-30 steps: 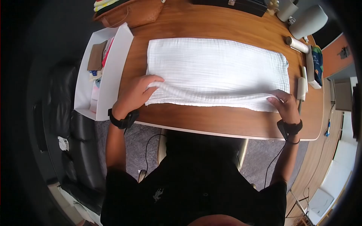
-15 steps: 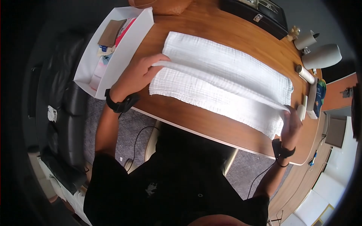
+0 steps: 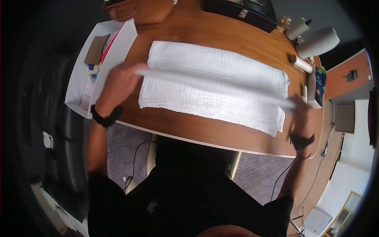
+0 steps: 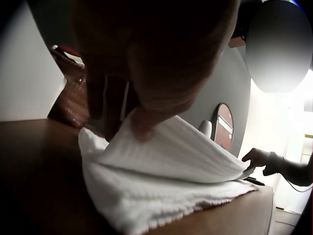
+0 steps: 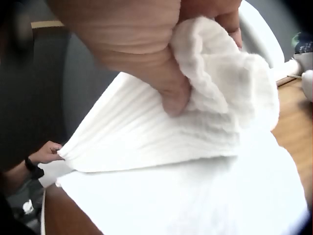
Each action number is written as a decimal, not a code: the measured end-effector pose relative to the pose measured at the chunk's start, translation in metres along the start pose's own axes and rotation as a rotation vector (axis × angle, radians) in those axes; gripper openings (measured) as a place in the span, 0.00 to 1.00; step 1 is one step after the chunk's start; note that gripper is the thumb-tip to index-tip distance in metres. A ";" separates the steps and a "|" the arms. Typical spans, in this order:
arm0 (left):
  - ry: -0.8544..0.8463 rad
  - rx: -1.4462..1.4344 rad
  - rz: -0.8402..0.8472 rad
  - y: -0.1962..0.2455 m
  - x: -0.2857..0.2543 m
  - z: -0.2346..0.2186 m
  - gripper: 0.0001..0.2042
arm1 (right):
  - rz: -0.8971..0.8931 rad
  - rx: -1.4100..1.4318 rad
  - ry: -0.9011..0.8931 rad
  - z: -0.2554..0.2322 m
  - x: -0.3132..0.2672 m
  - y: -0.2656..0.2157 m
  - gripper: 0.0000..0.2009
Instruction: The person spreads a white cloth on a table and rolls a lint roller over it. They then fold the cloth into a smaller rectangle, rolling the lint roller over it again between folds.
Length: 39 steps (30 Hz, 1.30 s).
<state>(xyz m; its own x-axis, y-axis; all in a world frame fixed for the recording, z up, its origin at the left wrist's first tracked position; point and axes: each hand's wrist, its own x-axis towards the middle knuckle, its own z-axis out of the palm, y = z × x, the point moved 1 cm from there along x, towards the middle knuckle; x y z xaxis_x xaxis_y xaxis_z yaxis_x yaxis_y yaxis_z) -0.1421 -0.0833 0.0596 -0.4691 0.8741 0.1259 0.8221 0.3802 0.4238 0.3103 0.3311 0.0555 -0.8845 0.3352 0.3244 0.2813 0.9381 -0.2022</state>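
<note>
A white crinkled muslin cloth [image 3: 209, 59] lies folded in a long rectangle on the wooden table. My left hand [image 3: 121, 83] pinches one end of its raised fold, the thumb pressed on the fabric in the left wrist view. At the other end, my right hand [image 5: 132, 39] grips the bunched corner between thumb and fingers. Between both hands the lifted layer stretches taut, blurred in the head view, above the layer flat on the table. The left wrist view shows a gap under this lifted layer [image 4: 171, 152].
A white box [image 3: 118, 51] with folded clothes stands left of the cloth. A brown woven bag [image 3: 146, 12] and a black case [image 3: 241, 14] sit along the back. At the right are a grey vase-like object [image 3: 318, 43], a lint roller [image 3: 302, 63] and a small box [image 3: 316, 87].
The cloth's near fold has been lifted off the near part and away from my body, held at both ends throughout. The head view has also turned and shifted.
</note>
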 end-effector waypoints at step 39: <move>-0.201 0.130 0.326 0.032 -0.032 0.057 0.33 | 0.184 -0.048 -0.213 0.027 -0.051 -0.074 0.23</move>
<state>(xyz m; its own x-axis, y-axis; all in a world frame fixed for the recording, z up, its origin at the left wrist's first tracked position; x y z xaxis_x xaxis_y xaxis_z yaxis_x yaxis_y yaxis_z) -0.0822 -0.0823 0.0175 -0.1155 0.9919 0.0519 0.9574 0.0973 0.2719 0.3251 0.2422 0.0290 -0.8736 0.4793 0.0837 0.4575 0.8678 -0.1940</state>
